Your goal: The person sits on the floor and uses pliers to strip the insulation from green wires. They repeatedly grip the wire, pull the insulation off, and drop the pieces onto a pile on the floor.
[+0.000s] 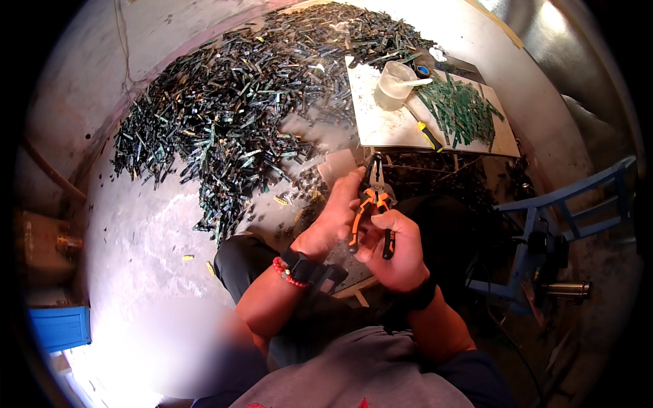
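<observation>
My right hand (pixel 400 250) is wrapped around a pair of combination pliers (pixel 376 196) with orange and black handles. The handles are spread apart, and the metal jaws point away from me. Close beside the jaws, my left hand (pixel 334 217) pinches a small dark strip (pixel 368 176) at its fingertips. The strip lies along the jaws; whether they bite on it I cannot tell. Beyond the hands spreads a large heap of dark strip-shaped pieces (pixel 245 107). Green strips (pixel 459 109) are piled on a white board (pixel 377 130) to the right.
On the board stand a translucent plastic cup (pixel 393 86) with a white-handled tool across it, and a yellow-black screwdriver (pixel 430 136). A blue metal frame (pixel 530 224) is at right. Small yellow pieces (pixel 280 201) dot the floor. A blue box (pixel 58 326) sits lower left.
</observation>
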The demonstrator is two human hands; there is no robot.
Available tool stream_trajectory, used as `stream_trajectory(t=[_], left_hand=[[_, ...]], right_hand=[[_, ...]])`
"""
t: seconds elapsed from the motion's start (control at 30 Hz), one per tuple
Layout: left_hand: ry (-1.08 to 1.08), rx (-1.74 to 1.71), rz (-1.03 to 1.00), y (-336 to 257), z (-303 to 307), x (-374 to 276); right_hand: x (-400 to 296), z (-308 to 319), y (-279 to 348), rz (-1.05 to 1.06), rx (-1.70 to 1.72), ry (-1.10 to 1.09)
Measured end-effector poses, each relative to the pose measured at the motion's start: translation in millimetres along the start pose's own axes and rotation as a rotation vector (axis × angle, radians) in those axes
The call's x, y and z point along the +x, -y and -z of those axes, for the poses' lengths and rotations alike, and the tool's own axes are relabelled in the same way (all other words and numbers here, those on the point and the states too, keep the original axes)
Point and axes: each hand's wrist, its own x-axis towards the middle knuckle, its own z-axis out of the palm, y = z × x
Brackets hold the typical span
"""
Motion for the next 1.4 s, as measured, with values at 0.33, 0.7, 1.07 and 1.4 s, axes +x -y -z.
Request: stream_trajectory(t=[0.33, 0.7, 1.07, 1.4], left_hand=[[-0.071, -0.432, 0.647, -21.9, -11.5, 19.4], [0.168, -1.234, 0.730, 3.7, 3.7, 13.0], [0.172, -1.271, 0.739, 5.3, 0.7, 16.6], [0.132, -1.192, 0.835, 3.6, -0.6, 16.5]], right_hand=[[7.9, 12.6, 12.9, -0.063, 0.124, 0.019], [-8.2, 49.5, 46.1, 0.291, -0.783, -0.446], [-16.2, 23.2, 59.9, 0.140, -1.025, -0.248], [-16.6, 47.3, 53.6, 0.145, -1.232, -0.206]])
